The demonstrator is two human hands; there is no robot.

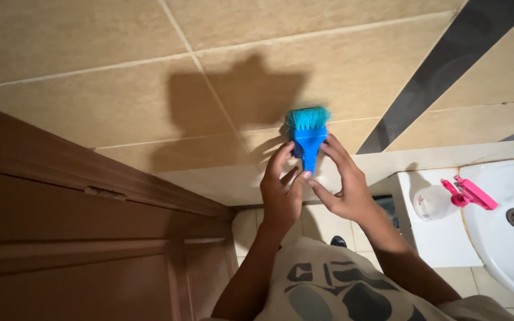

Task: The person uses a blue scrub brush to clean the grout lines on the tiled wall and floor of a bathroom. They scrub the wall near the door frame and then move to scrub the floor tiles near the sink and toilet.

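The tiled wall (120, 101) fills most of what you see: large beige tiles with pale grout lines, crossed at the upper right by a dark diagonal stripe (447, 65). A shadow of your hands and the brush falls on the tiles just left of and above them. To your left runs a brown wooden door (60, 238) with its frame. At the right edge sits a white sink (501, 249) with a round metal drain, and next to it, on a white ledge, a spray bottle (441, 201) with a pink trigger head lies on its side.

Your white printed shirt (340, 285) shows at the bottom, with both forearms reaching up from it.

Your left hand (281, 190) and right hand (343, 187) meet at the wall, and together they hold a small blue brush (309, 138). Its teal bristles point up and touch the tile. Your left fingers curl around the handle's left side, thumb near its lower end. Your right fingers are spread and pinch the handle from the right, fingertips on the blue plastic.
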